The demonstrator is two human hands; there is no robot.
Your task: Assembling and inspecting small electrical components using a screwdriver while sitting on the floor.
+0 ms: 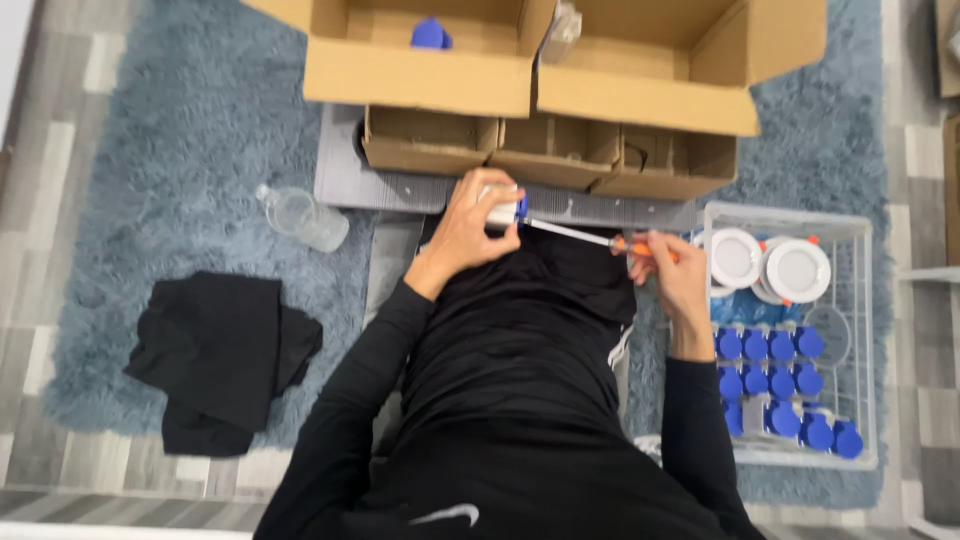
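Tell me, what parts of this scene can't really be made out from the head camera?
- Small white and blue part: mostly covered by the left hand; its shape is unclear.
- Screwdriver tip: too small and blurred to see where it meets the part.
- Cardboard boxes: cut off by the top edge; contents mostly hidden by flaps.
- Blue-capped pieces in the wire basket: too small to identify.

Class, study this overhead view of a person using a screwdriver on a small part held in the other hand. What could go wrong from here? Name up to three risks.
1. The screwdriver points at the left hand, which grips the small white and blue part unsupported; a slip might jab the fingers.
2. The right hand works beside the white basket of blue-capped pieces; an elbow could knock it.
3. The clear bottle lies loose on the rug and may roll.
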